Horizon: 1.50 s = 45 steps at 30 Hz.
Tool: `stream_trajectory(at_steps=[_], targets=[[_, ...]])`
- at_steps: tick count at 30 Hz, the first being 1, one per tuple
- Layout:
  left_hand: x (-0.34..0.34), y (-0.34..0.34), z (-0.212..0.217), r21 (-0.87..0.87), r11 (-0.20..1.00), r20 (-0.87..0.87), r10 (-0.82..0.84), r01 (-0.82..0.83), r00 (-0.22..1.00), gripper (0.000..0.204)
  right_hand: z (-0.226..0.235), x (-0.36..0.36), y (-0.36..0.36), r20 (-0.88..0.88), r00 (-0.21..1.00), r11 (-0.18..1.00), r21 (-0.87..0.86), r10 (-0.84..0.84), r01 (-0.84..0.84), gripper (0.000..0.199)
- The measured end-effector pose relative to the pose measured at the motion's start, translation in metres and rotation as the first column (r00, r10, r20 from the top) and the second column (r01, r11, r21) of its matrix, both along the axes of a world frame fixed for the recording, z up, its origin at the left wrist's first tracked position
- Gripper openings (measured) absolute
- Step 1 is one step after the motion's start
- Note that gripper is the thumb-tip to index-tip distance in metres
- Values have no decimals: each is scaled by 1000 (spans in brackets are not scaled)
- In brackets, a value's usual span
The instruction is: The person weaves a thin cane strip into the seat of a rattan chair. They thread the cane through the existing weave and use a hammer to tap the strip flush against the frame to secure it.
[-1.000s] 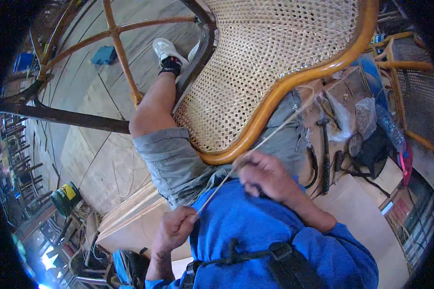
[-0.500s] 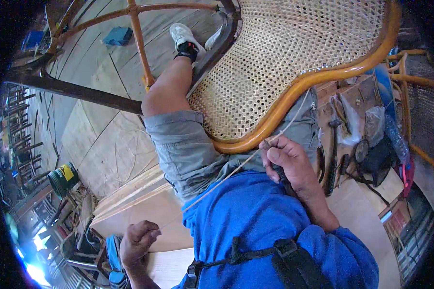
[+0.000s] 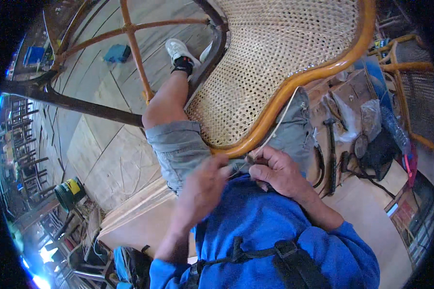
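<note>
A chair-like piece with a woven cane panel (image 3: 255, 91) and a glossy orange-brown rattan rim (image 3: 330, 74) rests against my lap. From the rim a thin pale cane strand (image 3: 285, 115) runs down to my right hand (image 3: 280, 174), whose thumb and fingers are closed on it below the rim's lower curve. Motion smears my left hand (image 3: 202, 188), just left of the right one, over my shorts; its grip on the strand cannot be made out.
A dark brown frame bar (image 3: 91, 111) crosses at the upper left. Right of my leg lie a hammer (image 3: 332, 149), clear plastic bags (image 3: 349, 120) and a plastic bottle (image 3: 395, 135). Pale boards (image 3: 135, 216) lie at my left, near a green bucket (image 3: 69, 193).
My left hand has come up and right from the lower left, close to my right hand. The long stretch of strand between the hands has shortened. The view has shifted slightly.
</note>
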<state>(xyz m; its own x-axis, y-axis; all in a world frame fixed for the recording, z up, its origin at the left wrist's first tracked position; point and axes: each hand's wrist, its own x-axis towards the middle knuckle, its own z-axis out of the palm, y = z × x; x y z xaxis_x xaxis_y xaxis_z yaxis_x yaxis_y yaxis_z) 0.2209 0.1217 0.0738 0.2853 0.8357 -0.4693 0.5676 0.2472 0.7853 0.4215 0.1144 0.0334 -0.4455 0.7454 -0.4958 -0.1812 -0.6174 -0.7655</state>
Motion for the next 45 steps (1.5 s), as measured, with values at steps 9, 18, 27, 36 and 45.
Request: stream_trajectory(at_steps=[9, 18, 27, 36, 45], targets=[[32, -12, 1, 100, 992, 29, -83, 80, 996, 13, -1, 15, -14, -35, 998, 998, -39, -54, 53, 22], [-19, -51, 31, -62, 996, -122, -64, 56, 990, 15, -7, 13, -14, -118, 990, 984, -169, -77, 56, 20], [-72, -81, 59, -61, 997, -163, 30, -41, 986, 3, -8, 10, -9, -93, 991, 979, -189, -91, 73, 20], [-36, -30, 22, 132, 973, -353, -133, 190, 926, 40, -10, 11, -4, -9, 990, 986, -97, -138, 137, 26], [35, -8, -18, 116, 992, 56, 46, -52, 997, 12, -4, 6, -6, 13, 998, 992, -111, -53, 54, 19]])
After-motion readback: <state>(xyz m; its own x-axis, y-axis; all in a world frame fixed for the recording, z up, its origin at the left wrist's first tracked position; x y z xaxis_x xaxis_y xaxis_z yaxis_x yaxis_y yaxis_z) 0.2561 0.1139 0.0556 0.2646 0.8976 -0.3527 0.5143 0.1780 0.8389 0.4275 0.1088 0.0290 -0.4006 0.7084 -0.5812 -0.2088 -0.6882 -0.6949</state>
